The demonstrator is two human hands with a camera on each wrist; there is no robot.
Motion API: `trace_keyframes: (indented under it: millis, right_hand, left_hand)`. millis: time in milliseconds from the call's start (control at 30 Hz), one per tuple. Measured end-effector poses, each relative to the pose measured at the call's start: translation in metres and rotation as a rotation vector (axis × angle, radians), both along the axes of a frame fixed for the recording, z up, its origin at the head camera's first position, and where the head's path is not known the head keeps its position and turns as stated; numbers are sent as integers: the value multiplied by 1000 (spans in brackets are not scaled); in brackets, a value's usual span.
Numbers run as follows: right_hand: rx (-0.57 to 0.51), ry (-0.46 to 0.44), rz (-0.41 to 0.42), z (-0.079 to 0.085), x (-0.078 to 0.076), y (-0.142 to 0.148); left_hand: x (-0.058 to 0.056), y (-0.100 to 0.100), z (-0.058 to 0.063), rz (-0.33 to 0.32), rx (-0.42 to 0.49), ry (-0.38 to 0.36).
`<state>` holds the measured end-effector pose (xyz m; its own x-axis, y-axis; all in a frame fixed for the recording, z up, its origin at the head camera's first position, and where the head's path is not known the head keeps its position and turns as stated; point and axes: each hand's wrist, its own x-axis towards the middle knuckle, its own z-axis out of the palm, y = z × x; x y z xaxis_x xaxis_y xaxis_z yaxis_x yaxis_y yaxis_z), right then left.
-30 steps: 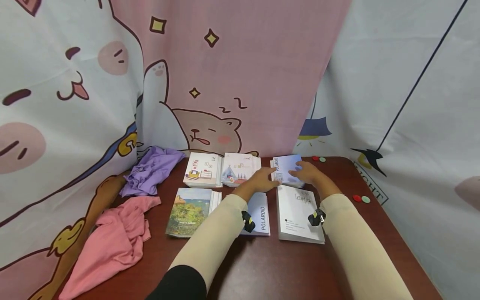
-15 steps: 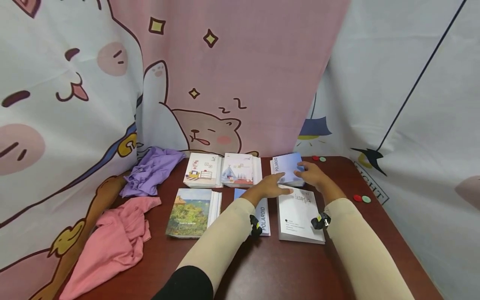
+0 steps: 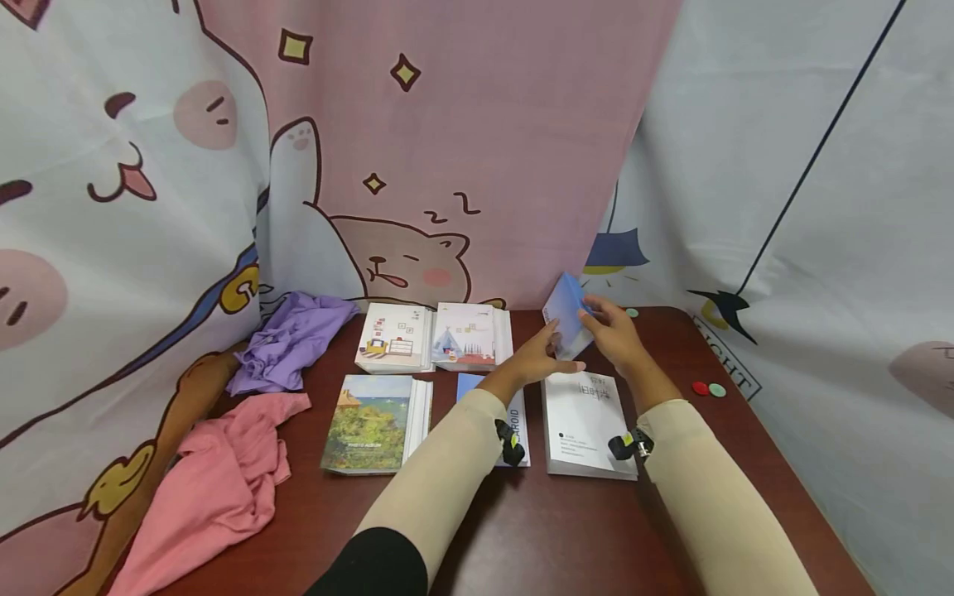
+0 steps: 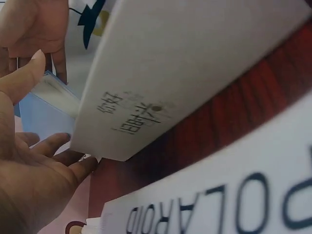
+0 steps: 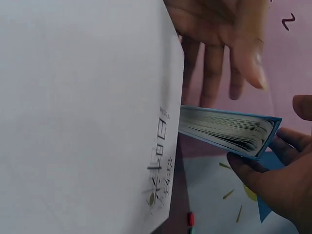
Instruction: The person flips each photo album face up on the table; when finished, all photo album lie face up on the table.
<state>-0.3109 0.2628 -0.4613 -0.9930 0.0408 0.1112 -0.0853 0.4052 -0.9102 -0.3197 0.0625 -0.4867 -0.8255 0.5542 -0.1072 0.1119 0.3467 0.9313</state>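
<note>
At the back right of the table, a small blue photo album (image 3: pixel 566 319) is tilted up off the surface. My right hand (image 3: pixel 620 338) holds its right side, the thumb and fingers on its edges in the right wrist view. My left hand (image 3: pixel 529 361) is at the album's left side with fingers extended and thumb apart; the left wrist view shows its fingers (image 4: pixel 53 144) beside the blue cover. Just in front lies a thick white album (image 3: pixel 585 426) with dark lettering. Under my left forearm, another blue-and-white POLAROID album (image 3: pixel 516 426) is partly hidden.
Two light illustrated albums (image 3: pixel 393 335) stand side by side at the back, with a landscape-covered album (image 3: pixel 368 422) in front. Purple cloth (image 3: pixel 294 339) and pink cloth (image 3: pixel 216 488) lie on the left. Red and green discs (image 3: pixel 708 389) sit near the right edge.
The blue album has gone from lying flat to tilted up in my right hand. My left hand slid right and toward me, then stayed at the album's left side. The view shifted slightly.
</note>
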Motion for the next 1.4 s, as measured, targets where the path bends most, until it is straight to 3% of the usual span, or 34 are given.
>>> trace_keyframes:
  millis: [300, 433, 600, 733, 967, 1400]
  right_hand:
    - [-104, 34, 69, -2, 5, -19]
    - [-115, -2, 95, -4, 3, -24]
    - [32, -71, 102, -11, -1, -22]
    - [179, -149, 108, -19, -3, -16]
    - [294, -281, 131, -30, -7, -6]
    - [371, -295, 127, -34, -10, -11]
  left_hand:
    - [-9, -4, 7, 125, 279, 32]
    - [-14, -7, 9, 179, 301, 104]
    - [-20, -10, 4, 230, 137, 250]
    - [-23, -15, -1, 281, -6, 309]
    - [-18, -21, -7, 316, -134, 277]
    - [-18, -25, -17, 249, -233, 172]
